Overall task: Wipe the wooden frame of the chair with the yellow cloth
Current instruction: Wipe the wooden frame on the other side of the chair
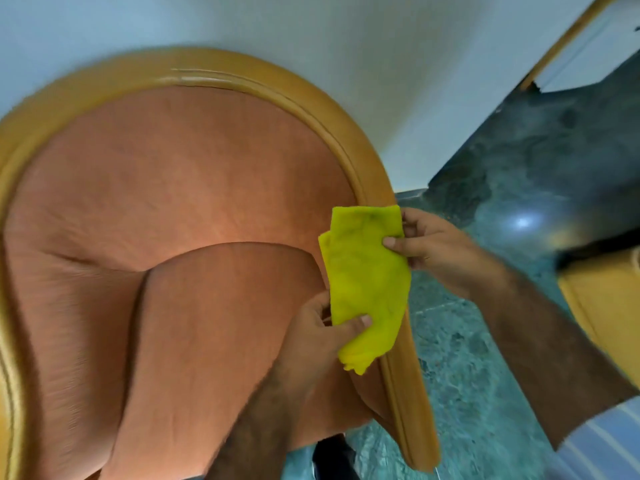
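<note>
A yellow cloth [367, 282], folded and slightly stained, hangs over the right side of the chair's wooden frame [408, 393]. My left hand [322, 337] pinches the cloth's lower part between thumb and fingers. My right hand [433, 247] holds its upper right edge with thumb on top. The frame is a light orange-brown curved rim [242, 76] that arches around the salmon upholstered backrest [173, 168] and seat cushion [214, 341]. The part of the frame under the cloth is hidden.
A pale wall [381, 46] stands right behind the chair. Green marbled floor [485, 375] lies to the right, with a bright light reflection. A yellow wooden piece of furniture [602, 306] sits at the right edge and a wooden door frame [568, 36] at the upper right.
</note>
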Available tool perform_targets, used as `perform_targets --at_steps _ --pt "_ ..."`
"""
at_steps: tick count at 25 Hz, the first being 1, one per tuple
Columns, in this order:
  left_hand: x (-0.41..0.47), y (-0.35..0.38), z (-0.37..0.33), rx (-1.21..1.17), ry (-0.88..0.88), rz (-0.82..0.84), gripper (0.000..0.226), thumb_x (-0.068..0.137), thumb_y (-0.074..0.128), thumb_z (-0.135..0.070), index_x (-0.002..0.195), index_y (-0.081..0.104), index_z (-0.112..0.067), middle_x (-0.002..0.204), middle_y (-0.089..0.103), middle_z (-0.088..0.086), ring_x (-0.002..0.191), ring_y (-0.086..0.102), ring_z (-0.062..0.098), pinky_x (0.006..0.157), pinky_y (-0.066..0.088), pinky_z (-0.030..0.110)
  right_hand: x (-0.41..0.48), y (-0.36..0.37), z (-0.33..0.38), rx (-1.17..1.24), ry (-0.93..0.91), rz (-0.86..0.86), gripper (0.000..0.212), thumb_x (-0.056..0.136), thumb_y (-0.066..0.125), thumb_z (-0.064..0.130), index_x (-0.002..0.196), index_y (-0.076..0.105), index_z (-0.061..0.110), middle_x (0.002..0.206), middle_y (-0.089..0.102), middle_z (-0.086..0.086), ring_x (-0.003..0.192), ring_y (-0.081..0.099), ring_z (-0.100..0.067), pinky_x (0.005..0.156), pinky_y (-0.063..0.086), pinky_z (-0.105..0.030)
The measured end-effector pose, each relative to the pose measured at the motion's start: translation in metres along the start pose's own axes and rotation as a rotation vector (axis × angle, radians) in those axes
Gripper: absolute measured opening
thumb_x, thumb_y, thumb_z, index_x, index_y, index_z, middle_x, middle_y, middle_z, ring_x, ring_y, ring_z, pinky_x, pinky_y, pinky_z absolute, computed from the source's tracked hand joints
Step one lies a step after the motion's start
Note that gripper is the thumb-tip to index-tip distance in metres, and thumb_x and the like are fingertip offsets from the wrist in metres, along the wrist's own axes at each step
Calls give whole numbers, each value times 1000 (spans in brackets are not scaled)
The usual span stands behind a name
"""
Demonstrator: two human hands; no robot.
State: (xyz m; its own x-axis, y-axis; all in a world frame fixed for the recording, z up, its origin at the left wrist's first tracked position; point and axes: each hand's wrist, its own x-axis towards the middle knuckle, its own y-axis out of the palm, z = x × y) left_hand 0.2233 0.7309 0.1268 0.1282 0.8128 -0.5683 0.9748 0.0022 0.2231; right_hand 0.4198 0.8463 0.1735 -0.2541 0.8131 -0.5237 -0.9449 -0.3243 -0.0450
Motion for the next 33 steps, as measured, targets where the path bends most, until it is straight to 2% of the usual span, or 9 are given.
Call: perform_targets --at_steps 5,8,10,13,15,19,23,28,33 --pt "8 55 53 40 -110 -4 36 84 82 -7 118 72 -9 113 80 10 104 77 28 89 63 48 -14 -42 -63 -101 70 -113 27 99 63 6 120 68 22 121 78 -6 110 74 -22 89 62 -35" --pt "22 68 72 155 -61 -87 26 83 84 -13 104 72 -25 94 79 -11 87 76 -1 72 61 19 -9 -43 -81 -334 2 -227 23 93 75 15 112 70 26 113 75 0 103 73 -21 96 60 -49" --pt "29 70 75 258 -21 -157 24 83 84 -18 96 69 -32 87 74 -16 77 71 -8 67 55 15 -3 -38 -86 -411 -80 -301 32 86 82 17 115 69 21 105 72 7 94 70 -12 94 61 -45" --pt "27 67 69 472 42 -268 35 79 84 -42 104 64 -29 98 72 -8 90 70 7 81 57 34 -6 -26 -95 -611 -239 -590 51 78 88 26 121 61 17 110 63 0 100 59 -17 89 52 -36" --pt "31 56 52 716 317 -414 55 87 69 -59 122 58 -18 121 66 4 117 63 21 101 51 37 -18 -2 -112 -793 -394 -754 51 92 74 36 133 55 13 130 60 -9 123 54 -24 101 44 -33" --pt "103 35 -29 1288 1030 -250 56 106 45 -32 153 40 -2 164 38 17 156 29 34 128 23 49 -41 65 -160 -1112 -405 -542 67 106 34 50 160 31 11 172 26 -9 161 18 -25 128 28 -49" --pt "175 18 -81 1797 1054 -62 60 108 28 -42 159 30 -9 169 30 7 159 20 27 130 15 51 -14 72 -169 -1216 -388 -595 71 106 30 54 160 29 8 171 24 -11 160 20 -28 125 32 -55" --pt "185 9 -83 1724 1162 -65 59 109 18 -42 158 36 -13 165 39 3 157 27 23 128 20 50 25 62 -144 -1112 -486 -697 62 105 47 32 160 30 10 171 27 -7 160 20 -22 130 22 -47" --pt "179 10 -91 1728 1118 -3 60 108 19 -41 159 33 -14 167 36 3 158 23 22 130 16 48 -85 79 -250 -1203 -450 -550 61 106 44 40 160 33 12 174 20 -1 157 32 -24 126 28 -47"
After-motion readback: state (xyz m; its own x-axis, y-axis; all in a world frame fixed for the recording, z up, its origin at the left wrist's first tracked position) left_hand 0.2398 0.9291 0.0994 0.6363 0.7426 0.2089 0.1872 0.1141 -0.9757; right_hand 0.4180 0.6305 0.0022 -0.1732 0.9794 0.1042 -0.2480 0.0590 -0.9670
